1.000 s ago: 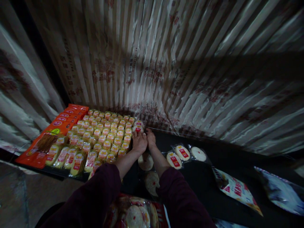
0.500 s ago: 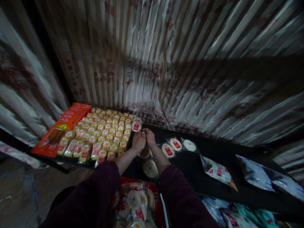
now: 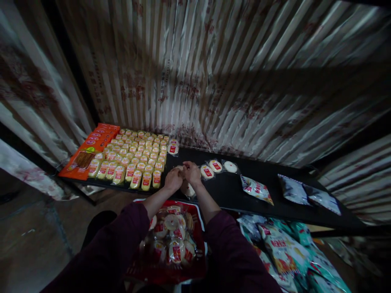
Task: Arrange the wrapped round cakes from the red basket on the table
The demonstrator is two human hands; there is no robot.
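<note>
My left hand (image 3: 172, 179) and my right hand (image 3: 191, 171) meet over the dark shelf (image 3: 244, 195), fingers curled together around a small wrapped round cake (image 3: 181, 168) between them. Another round cake (image 3: 189, 190) lies just under my right wrist. To the left, several rows of wrapped cakes with red and yellow labels (image 3: 137, 158) fill the shelf, and one single cake (image 3: 173, 149) lies at the row's far right end. Below my arms sits a red bag of loose wrapped cakes (image 3: 172, 240).
Orange flat packs (image 3: 90, 148) lie at the shelf's left end. Three wrapped cakes (image 3: 217, 167) sit right of my hands, then snack bags (image 3: 255, 189) and silver bags (image 3: 308, 194). More colourful bags (image 3: 284, 252) are heaped below at the right. A striped curtain (image 3: 214, 73) hangs behind.
The view has pulled back and tilted down, showing more floor and bags. My hands came back from the far end of the rows towards me and closed together on a cake.
</note>
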